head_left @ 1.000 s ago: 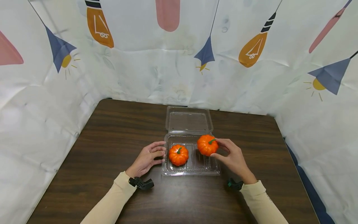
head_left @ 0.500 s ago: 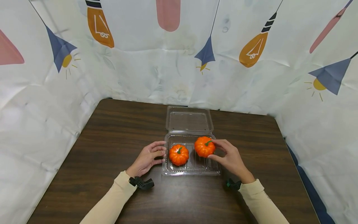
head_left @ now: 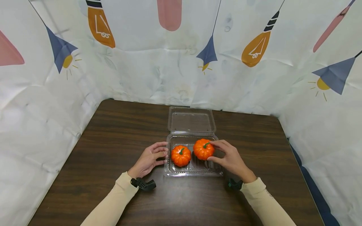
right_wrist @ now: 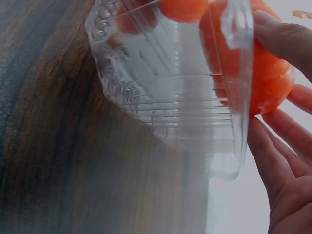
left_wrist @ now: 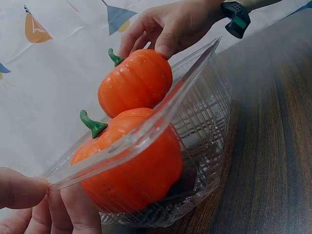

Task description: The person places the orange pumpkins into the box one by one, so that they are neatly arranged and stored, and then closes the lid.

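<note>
A clear plastic clamshell container lies unfolded on the table. One small orange pumpkin with a green stem sits in its left half. My right hand grips a second orange pumpkin by its right side, thumb in front and fingers behind. That pumpkin is held over the right half, tilted, its stem toward the fingers. In the left wrist view it shows above and behind the first one. My left hand pinches the container's left rim, with the thumb on the edge and fingers below against the wall.
The container's lid lies folded back toward the far edge of the dark wood table. A patterned white cloth hangs behind and at both sides. Each wrist wears a black strap.
My right hand has carried the second pumpkin leftward and slightly toward me, bringing it closer to the first. The left hand and the container have stayed where they were.
</note>
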Demonstrator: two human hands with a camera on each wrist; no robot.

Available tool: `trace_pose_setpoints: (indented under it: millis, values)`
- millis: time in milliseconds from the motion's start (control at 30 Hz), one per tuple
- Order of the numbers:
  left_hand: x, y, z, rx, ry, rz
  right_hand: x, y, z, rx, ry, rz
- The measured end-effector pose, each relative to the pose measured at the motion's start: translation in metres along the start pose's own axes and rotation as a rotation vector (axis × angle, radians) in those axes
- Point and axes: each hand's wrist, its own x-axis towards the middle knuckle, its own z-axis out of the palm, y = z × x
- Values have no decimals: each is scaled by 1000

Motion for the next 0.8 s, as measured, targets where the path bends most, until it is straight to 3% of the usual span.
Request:
trace_pose_setpoints:
  millis: [800]
  values:
    - [1,-1,0,-14,1,1,16,-12,-4,-172,-210,24]
